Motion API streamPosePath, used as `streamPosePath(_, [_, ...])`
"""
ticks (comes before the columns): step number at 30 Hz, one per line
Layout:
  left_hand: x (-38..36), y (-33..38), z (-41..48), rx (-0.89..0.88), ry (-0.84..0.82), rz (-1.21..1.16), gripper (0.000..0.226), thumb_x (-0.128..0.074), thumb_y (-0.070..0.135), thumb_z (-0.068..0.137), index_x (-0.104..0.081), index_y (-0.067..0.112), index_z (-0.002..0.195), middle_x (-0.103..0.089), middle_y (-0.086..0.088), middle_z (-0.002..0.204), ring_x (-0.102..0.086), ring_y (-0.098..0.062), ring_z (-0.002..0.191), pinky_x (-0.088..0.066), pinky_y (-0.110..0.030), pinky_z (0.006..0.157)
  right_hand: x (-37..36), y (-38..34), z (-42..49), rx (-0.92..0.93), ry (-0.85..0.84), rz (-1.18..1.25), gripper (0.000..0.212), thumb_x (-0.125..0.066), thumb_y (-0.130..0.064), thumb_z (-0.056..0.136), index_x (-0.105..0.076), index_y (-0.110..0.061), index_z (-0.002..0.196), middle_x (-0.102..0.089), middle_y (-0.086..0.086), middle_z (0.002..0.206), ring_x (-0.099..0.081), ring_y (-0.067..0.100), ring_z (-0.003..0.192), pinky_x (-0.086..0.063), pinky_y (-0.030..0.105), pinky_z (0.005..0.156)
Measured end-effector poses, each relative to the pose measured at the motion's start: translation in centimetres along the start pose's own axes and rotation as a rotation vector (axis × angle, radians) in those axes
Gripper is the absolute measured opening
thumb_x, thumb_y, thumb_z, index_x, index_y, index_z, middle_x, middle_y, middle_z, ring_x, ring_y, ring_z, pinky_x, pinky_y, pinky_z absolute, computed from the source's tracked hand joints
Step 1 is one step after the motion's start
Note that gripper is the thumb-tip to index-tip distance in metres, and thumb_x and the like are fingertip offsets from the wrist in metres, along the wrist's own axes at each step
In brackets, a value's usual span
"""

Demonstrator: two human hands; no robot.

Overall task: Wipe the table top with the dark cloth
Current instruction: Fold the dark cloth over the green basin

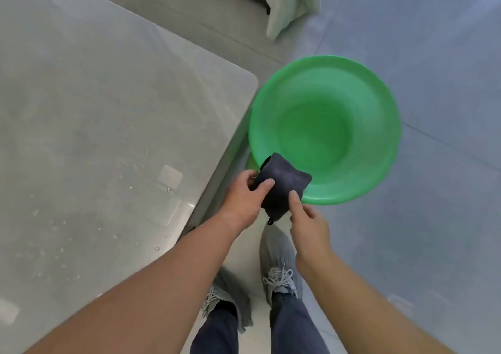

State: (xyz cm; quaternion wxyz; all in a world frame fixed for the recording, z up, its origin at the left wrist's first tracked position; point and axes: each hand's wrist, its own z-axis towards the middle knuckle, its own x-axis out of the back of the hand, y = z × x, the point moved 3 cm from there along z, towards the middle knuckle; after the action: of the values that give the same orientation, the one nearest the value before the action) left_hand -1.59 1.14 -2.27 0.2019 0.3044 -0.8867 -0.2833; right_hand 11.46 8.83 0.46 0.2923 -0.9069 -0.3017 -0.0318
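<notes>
The dark cloth [284, 180], folded into a small navy pad with a loop at its lower corner, is held in the air over the near rim of a green basin. My left hand [244, 199] pinches its left edge between thumb and fingers. My right hand [306, 223] pinches its lower right edge with thumb on top. The grey table top [95, 123] lies to the left of both hands, with scattered water drops on its near part. Neither hand touches the table.
A green plastic basin [360, 88] sits on the floor just right of the table's rounded corner. My two grey shoes [279, 267] stand below the hands. A pale cloth [292, 4] hangs from furniture at the top. Grey floor spreads to the right.
</notes>
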Motion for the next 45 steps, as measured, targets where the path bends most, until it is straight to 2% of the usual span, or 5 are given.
streamPosePath(6, [-0.2, -0.3, -0.4, -0.051, 0.072, 0.070, 0.018, -0.068, 0.045, 0.087, -0.062, 0.028, 0.087, -0.070, 0.005, 0.088, -0.068, -0.014, 0.083, -0.057, -0.036, 0.073, -1.1, 0.2, -0.1, 0.070, 0.182, 0.116, 0.018, -0.072, -0.030, 0.091, -0.068, -0.015, 0.083, -0.072, -0.003, 0.077, -0.066, 0.000, 0.061, -0.045, 0.011, 0.049])
streamPosePath(20, [3.8, 9.2, -10.0, -0.188, -0.143, -0.301, 0.027, -0.072, 0.021, 0.084, -0.049, 0.006, 0.083, -0.060, -0.017, 0.077, -0.054, -0.016, 0.072, -0.046, -0.036, 0.067, 0.5, -8.6, -7.9, 0.319, -0.053, 0.168, 0.044, -0.064, -0.007, 0.094, -0.050, -0.029, 0.129, -0.077, 0.002, 0.099, -0.075, 0.017, 0.091, -0.060, 0.037, 0.074])
streamPosePath(24, [10.0, 11.7, -12.7, -0.254, -0.043, -0.364, 0.021, -0.072, 0.013, 0.083, -0.051, 0.014, 0.082, -0.060, 0.008, 0.068, -0.053, -0.005, 0.064, -0.046, -0.022, 0.060, -4.0, -13.2, -12.5, 0.432, -0.201, 0.049, 0.032, -0.066, -0.002, 0.090, -0.069, -0.026, 0.111, -0.073, 0.014, 0.105, -0.069, 0.039, 0.102, -0.055, 0.058, 0.089])
streamPosePath(35, [30.6, 9.2, -17.2, -0.211, 0.204, -0.610, 0.070, -0.056, 0.000, 0.096, -0.030, 0.039, 0.149, -0.059, 0.008, 0.139, -0.062, -0.012, 0.119, -0.053, -0.038, 0.099, -23.7, -16.9, -21.5, 0.511, -0.490, -0.397, 0.026, -0.069, -0.005, 0.091, -0.071, -0.030, 0.098, -0.074, 0.008, 0.094, -0.069, 0.006, 0.065, -0.049, 0.019, 0.047])
streamPosePath(45, [38.5, 7.0, -13.8, -0.179, 0.345, -0.809, 0.051, -0.050, 0.002, 0.100, -0.048, 0.039, 0.136, -0.070, 0.012, 0.124, -0.068, -0.010, 0.111, -0.057, -0.030, 0.088, -35.5, -17.7, -20.3, -0.121, -0.646, -0.267, 0.050, -0.073, -0.033, 0.083, -0.064, -0.005, 0.124, -0.073, 0.019, 0.114, -0.071, 0.042, 0.101, -0.056, 0.061, 0.088])
